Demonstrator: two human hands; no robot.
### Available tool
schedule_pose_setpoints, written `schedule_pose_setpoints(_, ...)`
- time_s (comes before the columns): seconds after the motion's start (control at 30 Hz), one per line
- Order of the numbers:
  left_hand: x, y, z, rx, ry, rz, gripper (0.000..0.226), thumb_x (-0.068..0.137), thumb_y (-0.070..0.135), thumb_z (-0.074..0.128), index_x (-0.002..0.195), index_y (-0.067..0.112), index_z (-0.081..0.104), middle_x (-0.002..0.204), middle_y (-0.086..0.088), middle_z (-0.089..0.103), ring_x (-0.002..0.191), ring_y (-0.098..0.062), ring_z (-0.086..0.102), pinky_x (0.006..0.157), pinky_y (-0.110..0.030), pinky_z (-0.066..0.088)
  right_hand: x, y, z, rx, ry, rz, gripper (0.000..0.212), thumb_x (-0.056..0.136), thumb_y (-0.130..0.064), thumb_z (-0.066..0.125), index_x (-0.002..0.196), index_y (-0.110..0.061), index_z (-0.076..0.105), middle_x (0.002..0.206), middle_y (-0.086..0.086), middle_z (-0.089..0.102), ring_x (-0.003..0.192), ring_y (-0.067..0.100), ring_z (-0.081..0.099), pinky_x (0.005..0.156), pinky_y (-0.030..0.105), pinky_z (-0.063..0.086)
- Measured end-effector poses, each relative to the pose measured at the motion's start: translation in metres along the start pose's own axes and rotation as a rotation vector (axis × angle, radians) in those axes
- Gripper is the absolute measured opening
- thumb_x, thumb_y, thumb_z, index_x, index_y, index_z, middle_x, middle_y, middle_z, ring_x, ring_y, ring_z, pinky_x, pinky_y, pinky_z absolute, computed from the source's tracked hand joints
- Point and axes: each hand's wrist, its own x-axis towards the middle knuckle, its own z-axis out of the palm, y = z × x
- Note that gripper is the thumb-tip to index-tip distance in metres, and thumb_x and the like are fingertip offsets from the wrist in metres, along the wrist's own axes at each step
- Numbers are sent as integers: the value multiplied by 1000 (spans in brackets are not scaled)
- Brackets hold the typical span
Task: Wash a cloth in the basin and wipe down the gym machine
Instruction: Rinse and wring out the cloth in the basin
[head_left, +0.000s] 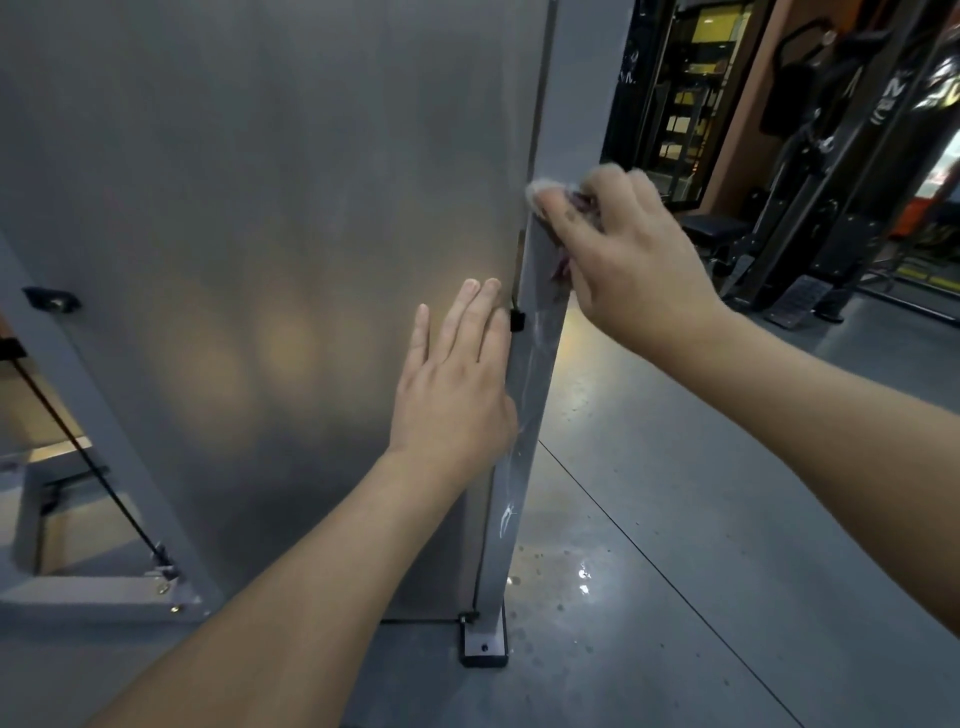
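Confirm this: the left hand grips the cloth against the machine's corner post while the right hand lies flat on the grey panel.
Hands are swapped. In the head view the right hand grips the cloth against the corner post; the left hand lies flat on the grey panel.

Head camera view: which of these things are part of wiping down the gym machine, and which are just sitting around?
Part of the job:
- cloth, gripped by the right hand
- grey upright post being wiped
- metal panel, with the left hand flat on it

Just around:
- black machine behind
- black cable
- water drops on the floor
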Motion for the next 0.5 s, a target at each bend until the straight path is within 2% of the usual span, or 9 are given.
schedule_pose_setpoints(0.07, 0, 2, -2, -8, -16, -3, 79, 79, 16, 51, 156, 10, 33, 170, -1, 16, 158, -17, 6, 128, -52, 7, -3, -4, 3, 21, 0, 15, 52, 92, -7, 55, 144, -8, 49, 115, 21, 52, 96, 35, 49, 77, 41, 47)
schedule_pose_setpoints(0.17, 0, 2, -5, -12, -46, 0, 81, 81, 20, 54, 157, 11, 31, 171, 0, 13, 159, -16, 4, 128, -51, 5, -41, -13, 17, 58, -117, -170, 50, 93, -3, 48, 142, -7, 54, 109, 20, 55, 88, 35, 49, 74, 44, 47)
schedule_pose_setpoints(0.23, -1, 1, -6, -8, -54, 3, 81, 81, 19, 56, 157, 12, 30, 172, 1, 11, 159, -15, 2, 128, -50, 4, -41, -7, 13, 31, -149, -229, 48, 94, -3, 46, 140, -8, 55, 108, 19, 55, 87, 34, 49, 74, 45, 47)
schedule_pose_setpoints(0.4, -1, 0, -4, -4, -65, 2, 80, 81, 19, 59, 156, 12, 30, 172, 0, 8, 159, -15, -3, 128, -52, 6, 7, 2, -1, 38, 41, 56, 54, 93, -10, 55, 146, -10, 46, 121, 20, 50, 102, 33, 48, 80, 40, 49)
schedule_pose_setpoints(0.5, -1, 2, -5, -23, -63, -5, 81, 82, 15, 56, 157, 12, 27, 172, 1, 8, 159, -14, -3, 128, -52, 5, -38, -11, 26, 99, 23, -18, 58, 89, 0, 55, 146, -4, 49, 114, 21, 53, 91, 34, 47, 73, 43, 48)
